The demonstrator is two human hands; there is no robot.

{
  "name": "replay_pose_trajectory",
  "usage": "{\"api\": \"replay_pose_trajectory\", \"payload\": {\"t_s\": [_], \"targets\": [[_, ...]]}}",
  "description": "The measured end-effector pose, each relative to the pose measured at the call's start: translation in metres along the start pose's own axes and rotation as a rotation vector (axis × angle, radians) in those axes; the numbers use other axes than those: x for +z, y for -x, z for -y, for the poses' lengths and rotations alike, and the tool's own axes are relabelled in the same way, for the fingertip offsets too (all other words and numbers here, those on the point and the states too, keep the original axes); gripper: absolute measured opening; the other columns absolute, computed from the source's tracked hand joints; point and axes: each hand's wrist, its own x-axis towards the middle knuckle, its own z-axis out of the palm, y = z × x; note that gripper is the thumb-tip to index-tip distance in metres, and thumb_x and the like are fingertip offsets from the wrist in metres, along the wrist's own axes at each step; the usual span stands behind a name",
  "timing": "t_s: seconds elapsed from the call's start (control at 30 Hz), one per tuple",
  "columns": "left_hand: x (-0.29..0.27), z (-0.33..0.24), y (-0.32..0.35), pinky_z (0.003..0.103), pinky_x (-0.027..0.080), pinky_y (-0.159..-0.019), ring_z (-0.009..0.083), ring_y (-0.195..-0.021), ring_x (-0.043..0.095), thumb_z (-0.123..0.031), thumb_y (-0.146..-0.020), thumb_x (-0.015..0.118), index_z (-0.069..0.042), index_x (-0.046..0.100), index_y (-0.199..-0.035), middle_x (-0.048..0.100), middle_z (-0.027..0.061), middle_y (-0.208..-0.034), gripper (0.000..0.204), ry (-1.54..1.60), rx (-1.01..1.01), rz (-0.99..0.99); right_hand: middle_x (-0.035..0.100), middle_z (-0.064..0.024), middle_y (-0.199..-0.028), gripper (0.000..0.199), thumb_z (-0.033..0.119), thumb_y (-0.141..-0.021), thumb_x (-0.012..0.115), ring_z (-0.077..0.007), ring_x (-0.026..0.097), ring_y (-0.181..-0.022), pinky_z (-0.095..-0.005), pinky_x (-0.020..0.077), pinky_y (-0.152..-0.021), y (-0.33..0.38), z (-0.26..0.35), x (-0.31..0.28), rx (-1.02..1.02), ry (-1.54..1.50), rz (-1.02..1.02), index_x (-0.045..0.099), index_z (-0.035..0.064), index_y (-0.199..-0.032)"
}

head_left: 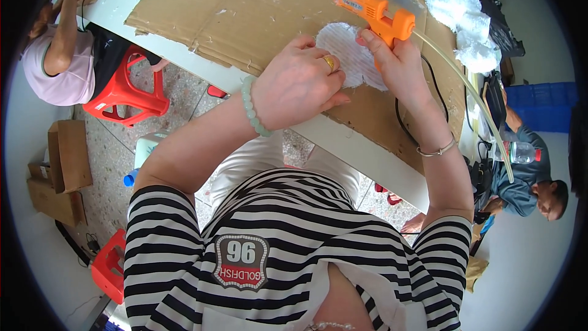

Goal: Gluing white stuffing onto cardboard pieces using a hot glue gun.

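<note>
Pressing flat, fingers curled, my left hand (298,81) holds down the white ribbed foam piece (352,55) lying on the brown cardboard sheet (257,12) over the white tabletop (343,141). Just right, my right hand (398,64) grips the orange plastic glue gun (370,9) above that foam piece.

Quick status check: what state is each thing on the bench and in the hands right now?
Orange glue gun: gripped in right hand, nozzle pointing left, glue stick loaded.
White ribbed piece: flat on cardboard sheet, pressed by left hand.
White stuffing: loose piles on the table.
Red stool: upright.
</note>
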Motion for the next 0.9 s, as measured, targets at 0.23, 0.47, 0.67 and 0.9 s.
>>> {"api": "replay_pose_trajectory", "payload": {"t_s": [0.23, 0.47, 0.67, 0.9], "targets": [[-0.001, 0.001, 0.002, 0.036, 0.042, -0.079, 0.0216, -0.072, 0.059, -0.028, -0.071, 0.07, -0.006, 0.06, -0.068, 0.058, 0.006, -0.068, 0.024, 0.003, -0.003, -0.005, 0.06, 0.0, -0.08, 0.025, 0.023, -0.092, 0.056, -0.0063, 0.051, -0.073, -0.0229, 0.0422, -0.063, -0.007, 0.014, -0.011, 0.125, -0.098, -0.023, 0.06, 0.0, -0.102], [0.0, 0.0, 0.002, 0.035, 0.042, -0.078, 0.0208, -0.072, 0.059, -0.029, -0.07, 0.07, -0.007, 0.06, -0.067, 0.058, 0.0051, -0.067, 0.024, -0.013, -0.002, -0.009, 0.059, 0.0011, -0.077, 0.025, 0.024, -0.092, 0.056, -0.0064, 0.048, -0.066, -0.0228, 0.0407, -0.059, -0.018, 0.0, 0.001, 0.13, 0.035, 0.051, 0.062, 0.001, -0.099], [0.001, 0.002, 0.003, 0.035, 0.042, -0.078, 0.0203, -0.072, 0.059, -0.028, -0.07, 0.07, -0.007, 0.061, -0.067, 0.058, 0.0048, -0.066, 0.024, -0.004, -0.002, 0.001, 0.061, 0.0002, -0.081, 0.025, 0.025, -0.092, 0.056, -0.0057, 0.05, -0.07, -0.0232, 0.0418, -0.061, -0.007, 0.0, 0.004, 0.015, -0.05, 0.055, 0.063, 0.0017, -0.097], [0.002, 0.002, 0.003, 0.035, 0.041, -0.078, 0.0203, -0.072, 0.059, -0.028, -0.07, 0.07, -0.007, 0.06, -0.066, 0.058, 0.0049, -0.066, 0.024, -0.008, 0.001, -0.017, 0.052, 0.0043, -0.069, 0.025, 0.026, -0.093, 0.055, -0.0044, 0.043, -0.061, -0.0222, 0.0364, -0.054, -0.011, 0.013, -0.004, 0.102, -0.236, 0.024, 0.064, 0.0026, -0.099]]}}
